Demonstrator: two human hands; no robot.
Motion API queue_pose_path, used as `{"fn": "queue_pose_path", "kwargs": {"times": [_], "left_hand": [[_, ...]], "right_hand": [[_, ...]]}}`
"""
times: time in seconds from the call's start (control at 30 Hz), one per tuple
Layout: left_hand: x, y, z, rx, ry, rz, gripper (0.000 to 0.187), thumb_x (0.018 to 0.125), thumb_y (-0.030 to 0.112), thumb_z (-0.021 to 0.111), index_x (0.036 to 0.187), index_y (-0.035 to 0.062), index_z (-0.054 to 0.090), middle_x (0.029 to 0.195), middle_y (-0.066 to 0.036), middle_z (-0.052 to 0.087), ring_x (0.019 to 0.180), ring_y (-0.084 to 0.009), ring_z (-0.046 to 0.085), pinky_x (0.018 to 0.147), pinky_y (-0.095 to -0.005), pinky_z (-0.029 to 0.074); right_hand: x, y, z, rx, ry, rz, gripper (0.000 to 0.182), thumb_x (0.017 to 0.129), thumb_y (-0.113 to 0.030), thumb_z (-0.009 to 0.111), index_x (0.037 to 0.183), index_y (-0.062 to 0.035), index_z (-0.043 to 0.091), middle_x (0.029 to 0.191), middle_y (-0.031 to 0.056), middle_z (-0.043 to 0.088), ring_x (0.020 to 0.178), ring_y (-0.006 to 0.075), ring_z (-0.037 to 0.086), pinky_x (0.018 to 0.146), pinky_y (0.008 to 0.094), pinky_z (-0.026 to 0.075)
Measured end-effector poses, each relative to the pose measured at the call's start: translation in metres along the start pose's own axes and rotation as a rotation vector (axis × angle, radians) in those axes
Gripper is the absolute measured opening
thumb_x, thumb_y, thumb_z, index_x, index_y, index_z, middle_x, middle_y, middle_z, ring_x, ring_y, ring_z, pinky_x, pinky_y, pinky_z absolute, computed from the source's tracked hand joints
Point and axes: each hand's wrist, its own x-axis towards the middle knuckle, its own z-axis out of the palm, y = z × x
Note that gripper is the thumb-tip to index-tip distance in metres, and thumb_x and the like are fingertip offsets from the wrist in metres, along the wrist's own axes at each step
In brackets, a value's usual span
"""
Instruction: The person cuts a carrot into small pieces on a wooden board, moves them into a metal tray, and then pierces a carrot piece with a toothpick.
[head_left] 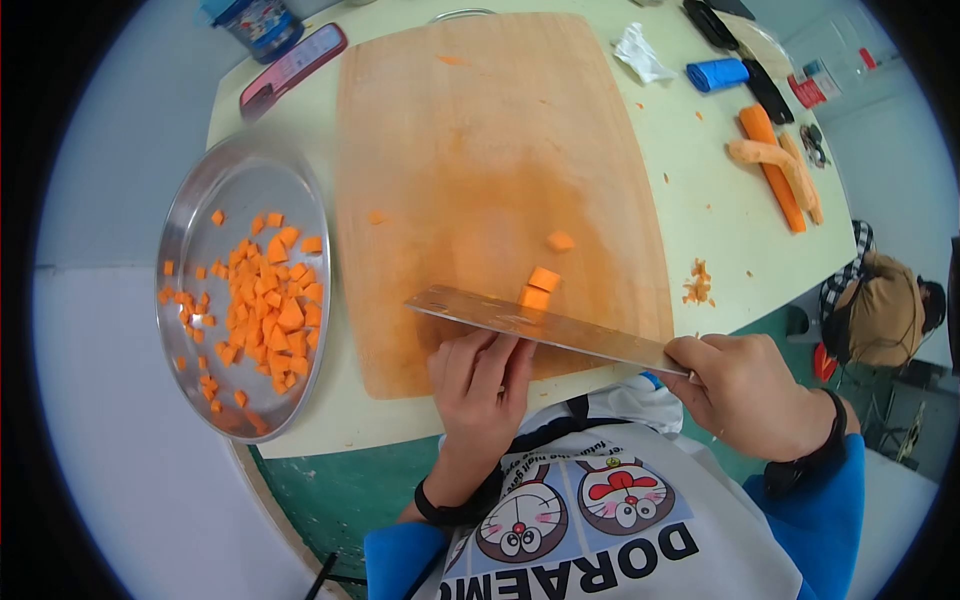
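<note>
My right hand (745,395) is wrapped round the handle end of a wide kitchen knife (560,328). The blade slants across the near part of the wooden cutting board (470,110), its tip toward the left. Just behind the blade, my left hand (475,385) is closed, with its fingertips against the near side of the knife; whatever they pinch is hidden. Beyond the blade lie two cut carrot chunks (540,287), side by side, and a smaller carrot piece (561,241) a little farther off.
Left of the board, an oval metal tray (178,240) holds many diced carrot pieces (270,300). A phone (293,68) and blue container (258,28) are at the back left. Whole carrots (772,170), a blue roll (717,74) and crumpled tissue (640,54) lie at right.
</note>
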Motion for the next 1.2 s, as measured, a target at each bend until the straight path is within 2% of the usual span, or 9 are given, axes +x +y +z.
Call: {"fn": "queue_pose_path", "kwargs": {"times": [0.1, 0.17, 0.57, 0.8, 1.0, 1.07, 1.2], "left_hand": [[-0.002, 0.000, -0.001, -0.020, -0.008, -0.019, 0.025, 0.064, 0.003, 0.073, 0.087, 0.0034, 0.062, 0.088, -0.009, 0.058, 0.072, -0.0235, 0.053, 0.064, -0.0331, 0.038], [-0.003, 0.001, -0.004, -0.029, -0.054, -0.059, 0.021, 0.066, -0.003, 0.071, 0.086, -0.0012, 0.062, 0.096, -0.012, 0.058, 0.084, -0.0280, 0.055, 0.071, -0.0323, 0.045], [-0.005, 0.004, -0.008, 0.015, -0.072, -0.044, 0.022, 0.066, -0.005, 0.070, 0.086, -0.0019, 0.062, 0.100, -0.014, 0.058, 0.087, -0.0307, 0.055, 0.075, -0.0332, 0.045], [-0.001, 0.001, -0.003, 0.027, -0.030, -0.010, 0.024, 0.065, -0.005, 0.071, 0.087, -0.0022, 0.062, 0.099, -0.014, 0.058, 0.086, -0.0293, 0.056, 0.071, -0.0313, 0.046], [-0.004, 0.001, -0.001, -0.021, -0.023, -0.056, 0.023, 0.065, -0.006, 0.071, 0.086, -0.0018, 0.062, 0.095, -0.013, 0.058, 0.079, -0.0255, 0.056, 0.061, -0.0279, 0.047], [-0.003, 0.002, 0.000, -0.027, -0.003, -0.088, 0.026, 0.064, -0.001, 0.073, 0.088, 0.0028, 0.063, 0.087, -0.008, 0.059, 0.072, -0.0229, 0.054, 0.063, -0.0309, 0.038], [-0.002, 0.001, 0.000, -0.010, 0.006, -0.076, 0.025, 0.064, 0.001, 0.075, 0.086, 0.0034, 0.064, 0.087, -0.008, 0.060, 0.071, -0.0221, 0.054, 0.062, -0.0304, 0.038]], "right_hand": [[-0.001, -0.001, -0.003, 0.022, -0.019, 0.009, 0.017, 0.078, -0.017, 0.063, 0.076, -0.0035, 0.053, 0.057, 0.0103, 0.054, 0.051, 0.0284, 0.056, 0.045, 0.0375, 0.045], [-0.001, 0.000, -0.002, 0.034, -0.009, 0.004, 0.016, 0.078, -0.017, 0.063, 0.077, -0.0034, 0.053, 0.058, 0.0103, 0.054, 0.052, 0.0284, 0.057, 0.045, 0.0376, 0.045], [-0.004, -0.001, 0.001, 0.049, -0.018, -0.015, 0.017, 0.078, -0.015, 0.063, 0.078, -0.0025, 0.052, 0.059, 0.0102, 0.054, 0.052, 0.0284, 0.057, 0.044, 0.0372, 0.045], [-0.001, 0.001, 0.002, 0.048, -0.015, -0.020, 0.018, 0.077, -0.015, 0.063, 0.077, -0.0022, 0.051, 0.059, 0.0106, 0.055, 0.051, 0.0285, 0.057, 0.043, 0.0369, 0.045], [0.001, -0.001, 0.002, 0.028, -0.051, -0.006, 0.018, 0.077, -0.015, 0.063, 0.075, -0.0012, 0.051, 0.059, 0.0118, 0.055, 0.052, 0.0292, 0.058, 0.046, 0.0374, 0.046], [0.005, 0.001, 0.003, 0.032, -0.062, 0.001, 0.017, 0.077, -0.014, 0.062, 0.074, -0.0008, 0.051, 0.058, 0.0124, 0.056, 0.053, 0.0297, 0.058, 0.047, 0.0375, 0.047], [0.008, -0.001, 0.003, 0.008, -0.066, -0.001, 0.017, 0.078, -0.013, 0.060, 0.074, 0.0001, 0.052, 0.057, 0.0144, 0.056, 0.053, 0.0315, 0.059, 0.048, 0.0383, 0.047]]}}
